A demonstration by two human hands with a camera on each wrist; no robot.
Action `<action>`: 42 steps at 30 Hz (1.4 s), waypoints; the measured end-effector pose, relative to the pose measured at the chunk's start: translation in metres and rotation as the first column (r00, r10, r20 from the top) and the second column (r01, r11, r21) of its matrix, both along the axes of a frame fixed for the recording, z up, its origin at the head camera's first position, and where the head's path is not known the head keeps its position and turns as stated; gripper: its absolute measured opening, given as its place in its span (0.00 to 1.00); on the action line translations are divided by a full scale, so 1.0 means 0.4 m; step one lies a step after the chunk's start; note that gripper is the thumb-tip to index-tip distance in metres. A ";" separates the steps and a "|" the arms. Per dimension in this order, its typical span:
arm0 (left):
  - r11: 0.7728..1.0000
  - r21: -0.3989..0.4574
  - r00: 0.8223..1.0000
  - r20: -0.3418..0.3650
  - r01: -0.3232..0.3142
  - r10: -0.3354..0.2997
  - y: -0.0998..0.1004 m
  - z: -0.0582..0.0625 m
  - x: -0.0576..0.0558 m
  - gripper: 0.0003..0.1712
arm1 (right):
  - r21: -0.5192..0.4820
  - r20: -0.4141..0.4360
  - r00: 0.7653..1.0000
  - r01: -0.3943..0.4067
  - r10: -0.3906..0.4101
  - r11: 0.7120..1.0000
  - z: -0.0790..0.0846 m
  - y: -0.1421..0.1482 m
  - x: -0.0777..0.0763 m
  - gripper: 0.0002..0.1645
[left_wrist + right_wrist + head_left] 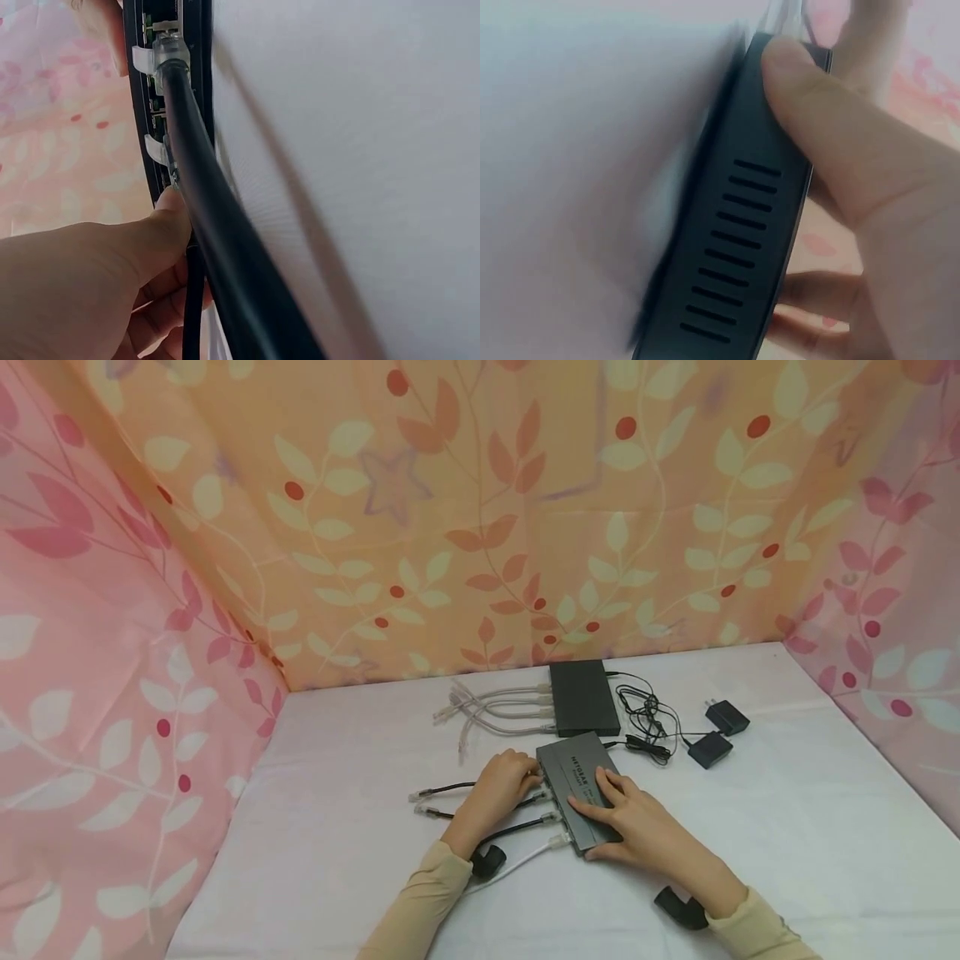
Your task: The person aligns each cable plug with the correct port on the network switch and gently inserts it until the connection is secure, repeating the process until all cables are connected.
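Note:
A grey NETGEAR network switch lies at the middle of the table. My right hand grips it, fingers spread over the top and thumb against its vented side. At the port side, my left hand pinches the plug end of a black network cable, mostly hidden by the fingers in the head view. In the left wrist view, the thumb presses right at the ports. Another black cable has its clear plug in a port. A white cable sits in the port nearest me.
Behind stands a black box with several grey cables plugged in. Thin coiled cords run to two black power adapters on the right. Loose clear plugs lie left of my left hand. Patterned cloth walls surround the table.

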State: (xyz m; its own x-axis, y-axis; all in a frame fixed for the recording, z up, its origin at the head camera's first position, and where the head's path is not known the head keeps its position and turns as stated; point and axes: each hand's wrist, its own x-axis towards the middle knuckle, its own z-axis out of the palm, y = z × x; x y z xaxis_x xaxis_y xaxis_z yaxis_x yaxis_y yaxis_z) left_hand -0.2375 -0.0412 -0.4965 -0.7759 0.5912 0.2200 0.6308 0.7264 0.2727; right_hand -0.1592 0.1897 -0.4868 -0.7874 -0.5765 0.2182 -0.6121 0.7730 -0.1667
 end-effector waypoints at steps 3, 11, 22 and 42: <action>1.000 -0.017 1.000 -0.003 -0.003 0.003 0.007 -0.001 -0.011 0.08 | 0.008 -0.016 0.999 0.034 -0.033 0.999 0.000 -0.009 0.005 0.42; 0.999 -0.039 1.000 -0.003 0.001 -0.001 0.012 0.000 -0.037 0.08 | 0.010 -0.051 0.994 0.095 -0.095 0.995 -0.006 -0.031 0.010 0.42; 0.998 -0.053 1.000 -0.009 0.017 -0.017 0.013 0.006 -0.053 0.09 | 0.030 -0.107 0.985 0.137 -0.133 0.990 -0.006 -0.048 0.008 0.43; 0.994 -0.111 0.999 0.037 0.003 0.001 0.000 -0.002 -0.046 0.14 | -0.022 0.031 0.980 0.196 -0.195 0.980 -0.008 -0.023 0.000 0.43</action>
State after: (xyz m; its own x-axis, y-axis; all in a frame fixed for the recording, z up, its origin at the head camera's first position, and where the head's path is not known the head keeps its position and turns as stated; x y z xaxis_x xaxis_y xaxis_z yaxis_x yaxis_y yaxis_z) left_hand -0.2561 -0.0414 -0.4972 -0.7816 0.6113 0.1241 0.6227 0.7528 0.2134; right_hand -0.1593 0.1807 -0.4899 -0.8904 -0.4057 0.2065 -0.4445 0.8727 -0.2021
